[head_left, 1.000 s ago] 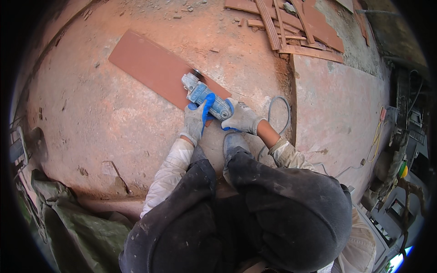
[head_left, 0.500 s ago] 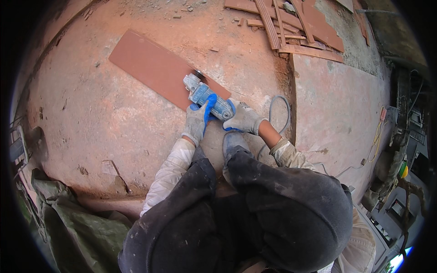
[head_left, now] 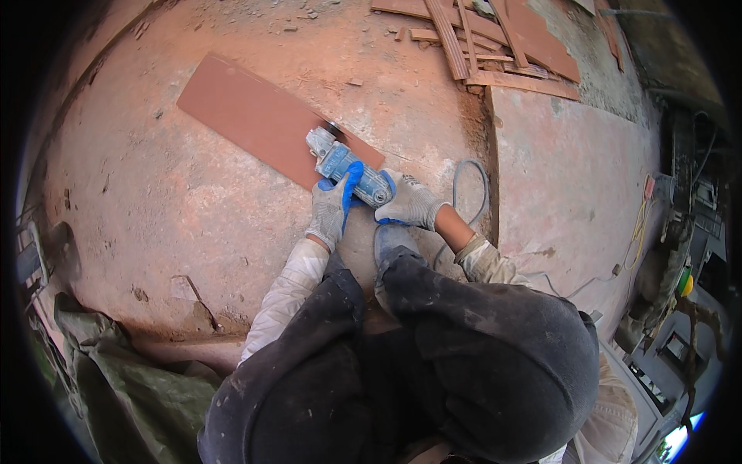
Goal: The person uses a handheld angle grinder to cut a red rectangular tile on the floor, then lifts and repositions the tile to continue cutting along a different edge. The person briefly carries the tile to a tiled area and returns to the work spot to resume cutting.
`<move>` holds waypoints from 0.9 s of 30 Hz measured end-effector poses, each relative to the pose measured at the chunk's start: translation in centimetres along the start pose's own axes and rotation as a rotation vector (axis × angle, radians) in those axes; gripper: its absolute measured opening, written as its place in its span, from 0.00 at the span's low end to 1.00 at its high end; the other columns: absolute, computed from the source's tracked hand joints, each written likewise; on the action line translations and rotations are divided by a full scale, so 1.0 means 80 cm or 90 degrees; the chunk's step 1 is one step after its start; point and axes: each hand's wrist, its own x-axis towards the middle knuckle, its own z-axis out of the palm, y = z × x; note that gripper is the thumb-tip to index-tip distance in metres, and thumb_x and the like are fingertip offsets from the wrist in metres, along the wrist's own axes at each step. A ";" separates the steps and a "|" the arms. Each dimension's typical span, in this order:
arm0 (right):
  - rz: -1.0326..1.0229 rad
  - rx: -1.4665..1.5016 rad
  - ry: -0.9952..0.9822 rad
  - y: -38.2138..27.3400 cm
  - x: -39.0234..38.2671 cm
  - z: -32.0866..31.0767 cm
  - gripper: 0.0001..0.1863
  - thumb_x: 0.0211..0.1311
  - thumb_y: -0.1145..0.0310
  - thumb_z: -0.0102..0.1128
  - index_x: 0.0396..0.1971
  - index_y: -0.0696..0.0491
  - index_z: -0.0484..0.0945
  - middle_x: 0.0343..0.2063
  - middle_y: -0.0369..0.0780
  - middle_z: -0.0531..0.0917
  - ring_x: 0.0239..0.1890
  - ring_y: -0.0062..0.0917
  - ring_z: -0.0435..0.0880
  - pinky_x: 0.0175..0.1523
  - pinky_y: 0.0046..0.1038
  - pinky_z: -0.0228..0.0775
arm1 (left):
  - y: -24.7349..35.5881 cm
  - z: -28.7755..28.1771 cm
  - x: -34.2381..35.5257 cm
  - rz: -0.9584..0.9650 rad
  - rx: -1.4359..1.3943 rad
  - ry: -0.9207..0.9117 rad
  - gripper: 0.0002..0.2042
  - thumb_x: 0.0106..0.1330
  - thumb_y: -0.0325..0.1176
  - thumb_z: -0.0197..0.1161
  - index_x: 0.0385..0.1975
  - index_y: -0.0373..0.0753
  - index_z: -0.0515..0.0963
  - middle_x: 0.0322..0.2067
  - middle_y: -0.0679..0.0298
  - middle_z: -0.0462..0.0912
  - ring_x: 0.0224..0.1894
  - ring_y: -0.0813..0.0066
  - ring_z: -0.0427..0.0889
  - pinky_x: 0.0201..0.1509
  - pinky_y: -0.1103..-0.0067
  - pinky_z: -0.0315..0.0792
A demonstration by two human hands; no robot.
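A blue angle grinder (head_left: 338,164) with a grey metal head lies between my two gloved hands, its dark disc at the far edge of a long reddish-brown tile (head_left: 246,112). My left hand (head_left: 334,207), in a grey and blue glove, grips the near left side of the grinder's body. Around the rear end of the body closes my right hand (head_left: 410,203), gloved the same way. The tile lies flat and slanted on the dusty floor, its near right part partly covered by the tool. Where the disc meets the tile is hard to make out.
A pile of reddish tile strips (head_left: 495,46) lies at the far right beside a raised concrete slab (head_left: 572,170). The grey power cord (head_left: 485,189) loops right of my hands. A green tarpaulin (head_left: 139,379) is bunched at the near left. My boot (head_left: 394,237) stands close behind the grinder.
The whole scene has shifted slightly left and up in the picture. Both hands keep their grip on the grinder, which stays at about the same place on the tile.
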 end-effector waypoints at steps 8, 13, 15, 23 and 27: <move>-0.006 0.022 -0.004 0.004 0.002 0.001 0.38 0.47 0.55 0.75 0.58 0.61 0.82 0.51 0.62 0.89 0.56 0.53 0.90 0.63 0.41 0.81 | 0.003 0.001 -0.002 0.000 -0.008 -0.011 0.25 0.76 0.43 0.77 0.61 0.30 0.82 0.53 0.56 0.90 0.52 0.66 0.92 0.56 0.69 0.90; -0.022 0.023 0.003 0.012 -0.001 0.000 0.39 0.48 0.55 0.75 0.59 0.62 0.82 0.51 0.62 0.89 0.57 0.54 0.89 0.63 0.42 0.81 | 0.005 0.005 -0.005 -0.015 -0.008 -0.014 0.24 0.75 0.43 0.77 0.60 0.30 0.83 0.52 0.56 0.90 0.52 0.68 0.91 0.57 0.71 0.88; -0.022 0.022 0.005 0.014 -0.002 0.000 0.40 0.48 0.54 0.75 0.60 0.62 0.81 0.52 0.62 0.89 0.57 0.54 0.89 0.63 0.43 0.80 | 0.004 0.006 -0.006 -0.019 -0.020 -0.018 0.24 0.75 0.43 0.78 0.59 0.30 0.83 0.52 0.56 0.90 0.53 0.68 0.91 0.57 0.72 0.88; -0.029 0.019 0.005 0.028 -0.002 0.005 0.40 0.48 0.54 0.76 0.62 0.58 0.80 0.51 0.60 0.90 0.56 0.55 0.90 0.62 0.44 0.81 | -0.004 0.006 -0.005 -0.043 -0.028 -0.026 0.24 0.73 0.41 0.80 0.59 0.29 0.83 0.53 0.56 0.90 0.53 0.67 0.91 0.58 0.71 0.89; -0.031 0.034 0.002 0.027 -0.007 0.003 0.38 0.49 0.55 0.75 0.61 0.57 0.80 0.49 0.60 0.90 0.55 0.55 0.90 0.61 0.45 0.81 | -0.004 0.008 -0.004 -0.059 -0.016 -0.008 0.24 0.73 0.40 0.80 0.59 0.28 0.83 0.53 0.55 0.90 0.53 0.66 0.91 0.58 0.70 0.89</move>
